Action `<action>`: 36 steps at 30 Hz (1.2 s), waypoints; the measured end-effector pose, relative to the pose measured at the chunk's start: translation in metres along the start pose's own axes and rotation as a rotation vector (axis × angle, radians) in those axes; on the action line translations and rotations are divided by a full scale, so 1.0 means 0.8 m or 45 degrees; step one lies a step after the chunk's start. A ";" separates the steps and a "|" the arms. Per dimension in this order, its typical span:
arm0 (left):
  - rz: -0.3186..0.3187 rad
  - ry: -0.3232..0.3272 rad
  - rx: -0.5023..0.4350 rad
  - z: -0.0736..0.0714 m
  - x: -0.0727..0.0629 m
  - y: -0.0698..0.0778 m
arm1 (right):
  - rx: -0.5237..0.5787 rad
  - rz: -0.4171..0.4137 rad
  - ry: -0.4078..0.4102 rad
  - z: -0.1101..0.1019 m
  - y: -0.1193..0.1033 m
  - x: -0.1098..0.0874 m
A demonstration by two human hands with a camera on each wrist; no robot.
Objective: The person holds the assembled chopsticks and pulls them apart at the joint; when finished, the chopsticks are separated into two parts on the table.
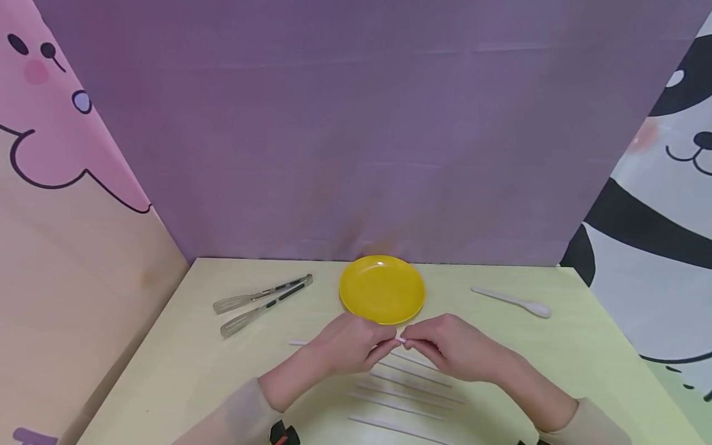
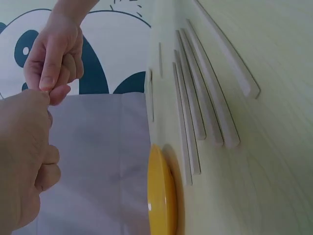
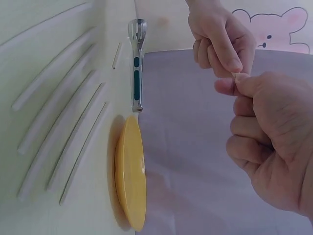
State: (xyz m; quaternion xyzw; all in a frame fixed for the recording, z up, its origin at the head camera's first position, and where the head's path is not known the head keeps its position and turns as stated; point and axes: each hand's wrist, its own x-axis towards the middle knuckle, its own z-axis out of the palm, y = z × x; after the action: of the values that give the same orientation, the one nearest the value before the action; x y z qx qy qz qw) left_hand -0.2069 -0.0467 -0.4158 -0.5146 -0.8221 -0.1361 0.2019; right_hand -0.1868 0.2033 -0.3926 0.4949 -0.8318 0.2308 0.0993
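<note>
My left hand [image 1: 356, 343] and right hand [image 1: 453, 346] meet fingertip to fingertip above the table. Between them they pinch a small white piece [image 1: 401, 340], mostly hidden by the thumbs and fingers, so I cannot tell its kind. Below the hands, several thin white strips [image 1: 397, 408] lie roughly side by side on the table. Another white strip [image 1: 297, 342] pokes out left of the left forearm, partly covered by it. Just beyond the hands sits a yellow plate [image 1: 382, 289] with nothing on it. In the right wrist view, curled fingers [image 3: 247, 127] of the right hand show below the pinch.
Metal tongs [image 1: 264, 303] with dark grip pads lie spread at the left of the plate. A white spoon [image 1: 512, 301] is on the right side of the table [image 1: 183, 371]. A purple cloth backdrop [image 1: 356, 136] rises behind the table's far edge, with cartoon-printed panels on both sides.
</note>
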 end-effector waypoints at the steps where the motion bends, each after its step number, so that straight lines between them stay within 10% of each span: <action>1: -0.006 0.018 0.030 -0.001 0.000 0.001 | -0.015 -0.003 0.019 0.000 -0.001 0.001; 9: -0.096 0.108 0.196 -0.006 0.004 0.015 | -0.150 0.027 0.200 0.003 -0.009 0.003; 18: 0.072 0.037 0.050 -0.017 -0.001 0.013 | 0.064 -0.034 -0.028 -0.017 -0.011 -0.002; 29: -0.115 0.075 0.134 -0.018 0.002 0.027 | -0.051 0.058 0.096 -0.008 -0.016 -0.002; 36: -0.008 0.019 0.049 -0.018 0.000 0.029 | 0.076 -0.040 -0.039 -0.016 -0.010 -0.011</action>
State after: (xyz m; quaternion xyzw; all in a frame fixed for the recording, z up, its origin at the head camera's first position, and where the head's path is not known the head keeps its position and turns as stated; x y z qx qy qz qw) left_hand -0.1829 -0.0430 -0.4030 -0.5070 -0.8247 -0.1249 0.2175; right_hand -0.1768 0.2129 -0.3827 0.5141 -0.8181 0.2463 0.0755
